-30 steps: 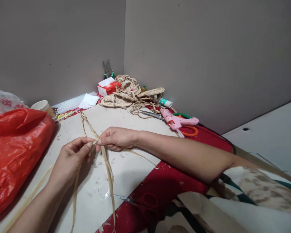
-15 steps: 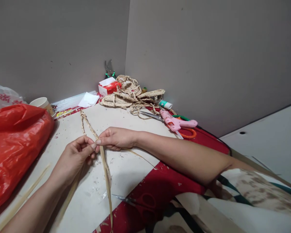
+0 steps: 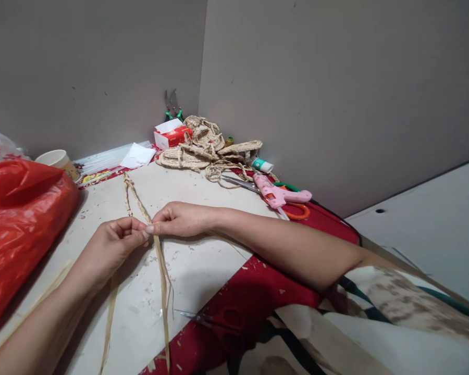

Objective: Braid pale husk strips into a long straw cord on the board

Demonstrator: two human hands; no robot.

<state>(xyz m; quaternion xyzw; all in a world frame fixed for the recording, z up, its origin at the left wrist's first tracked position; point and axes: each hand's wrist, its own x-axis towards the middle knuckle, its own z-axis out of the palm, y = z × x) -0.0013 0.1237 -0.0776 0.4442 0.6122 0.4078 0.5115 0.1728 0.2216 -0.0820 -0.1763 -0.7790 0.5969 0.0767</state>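
Observation:
A narrow straw braid (image 3: 139, 203) runs from a folded bend on the white board down to my fingers, with its other leg lying just to the left. My right hand (image 3: 180, 219) pinches the braid's lower end between thumb and fingers. Right beside it, my left hand (image 3: 121, 237) has thumb and forefinger pressed together at the same spot, on a straw strand mostly hidden by the fingers. Loose flat straw strands (image 3: 163, 291) hang below the pinch toward the board's front edge. Another strand (image 3: 110, 317) trails beneath my left wrist.
Coiled straw braids (image 3: 187, 158) lie at the back beside a red tissue box (image 3: 174, 135) and pruning shears (image 3: 173, 104). A pink glue gun (image 3: 279, 194) rests on large scissors. Small scissors (image 3: 214, 319) lie on red cloth in front. At left bulges a red plastic bag (image 3: 23, 229).
The whole view has shifted slightly. My left hand's fingers have drawn closer together at the pinch, and the hanging strands have swung a little.

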